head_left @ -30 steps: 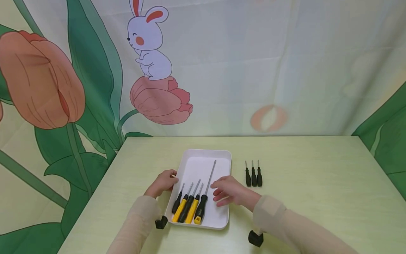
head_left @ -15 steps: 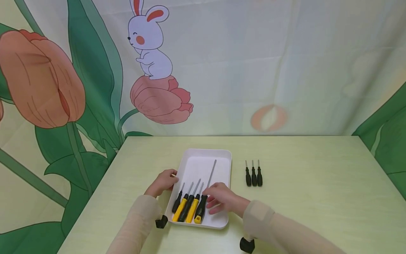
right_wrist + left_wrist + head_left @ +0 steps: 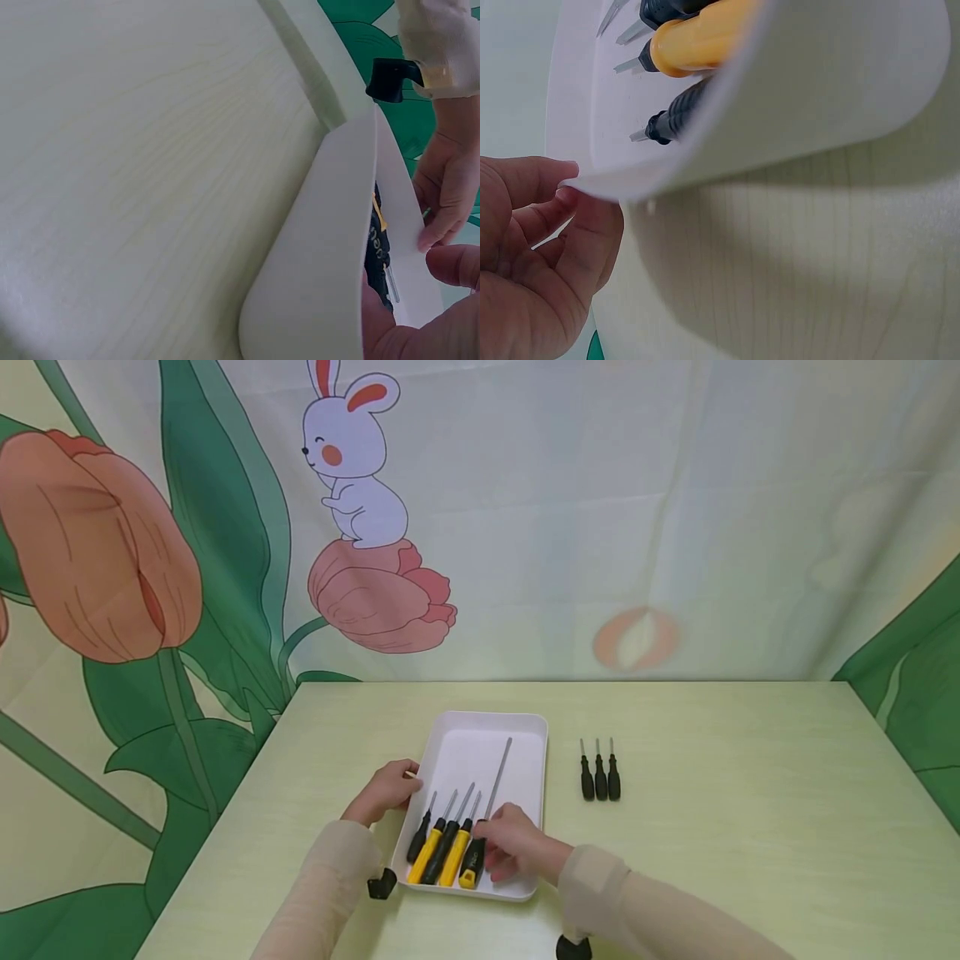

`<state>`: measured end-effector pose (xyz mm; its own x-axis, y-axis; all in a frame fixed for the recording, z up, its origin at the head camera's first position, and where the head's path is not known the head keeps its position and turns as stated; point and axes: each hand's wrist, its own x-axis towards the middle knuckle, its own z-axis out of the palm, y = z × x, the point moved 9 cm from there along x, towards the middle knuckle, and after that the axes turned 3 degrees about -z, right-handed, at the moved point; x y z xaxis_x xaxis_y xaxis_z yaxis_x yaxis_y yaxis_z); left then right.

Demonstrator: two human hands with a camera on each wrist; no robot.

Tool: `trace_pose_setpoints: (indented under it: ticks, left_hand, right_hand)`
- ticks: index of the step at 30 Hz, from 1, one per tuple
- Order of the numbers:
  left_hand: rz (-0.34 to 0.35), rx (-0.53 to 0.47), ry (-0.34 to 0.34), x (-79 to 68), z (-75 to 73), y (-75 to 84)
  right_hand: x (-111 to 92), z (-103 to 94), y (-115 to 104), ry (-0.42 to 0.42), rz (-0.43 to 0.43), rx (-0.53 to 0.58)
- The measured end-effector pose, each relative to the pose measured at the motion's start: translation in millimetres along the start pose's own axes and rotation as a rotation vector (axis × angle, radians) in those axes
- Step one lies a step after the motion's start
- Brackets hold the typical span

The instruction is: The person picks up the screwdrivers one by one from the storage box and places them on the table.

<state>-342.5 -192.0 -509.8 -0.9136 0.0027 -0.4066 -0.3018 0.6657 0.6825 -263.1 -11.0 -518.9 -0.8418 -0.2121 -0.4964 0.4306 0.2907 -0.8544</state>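
Observation:
My left hand (image 3: 386, 792) pinches the left rim of a white tray (image 3: 487, 727), thumb over the edge and fingers outside below, as the left wrist view shows. Several screwdrivers lie side by side in the tray: a small black one (image 3: 419, 839), two yellow ones (image 3: 427, 854), a black one (image 3: 442, 856), and a long-shafted black one with a yellow end (image 3: 472, 864). Over that long screwdriver's handle is my right hand (image 3: 517, 843), its fingers bent beside it. The right wrist view shows a gap between finger and handle (image 3: 377, 240); contact is partly hidden.
Three small black screwdrivers (image 3: 601, 777) lie in a row on the pale wooden table (image 3: 750, 793), right of the tray. A printed curtain (image 3: 562, 527) hangs behind the table's far edge.
My right hand has moved left and down from the tray's right rim to the long screwdriver's handle, its fingers bending more. My left hand and the tray have stayed put.

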Motion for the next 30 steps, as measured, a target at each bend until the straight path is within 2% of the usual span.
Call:
trace_pose_setpoints:
  ticks: [8,16,19,21,25,30]
  left_hand:
    - [0.017,-0.007,-0.007,-2.4,-0.4,2.5]
    - [0.070,-0.024,-0.044,8.5,1.6,-5.1]
    - [0.050,-0.027,-0.032,5.2,0.7,-2.8]
    - [0.012,-0.018,-0.015,-0.9,-0.5,0.5]
    - [0.005,-0.002,0.000,-5.6,-1.5,4.4]
    - [0.007,-0.002,0.001,-3.4,-1.1,3.1]
  right_hand:
    - [4.0,3.9,6.7,0.042,-0.023,-0.046]
    - [5.1,7.2,6.0,0.054,-0.065,-0.068]
    - [4.7,7.7,4.7,0.063,-0.078,-0.078]
    - [4.5,7.6,3.8,0.074,-0.085,-0.091]
    - [5.9,7.9,3.5,0.095,-0.086,-0.140]
    - [10.3,9.4,5.9,0.109,-0.081,-0.162]
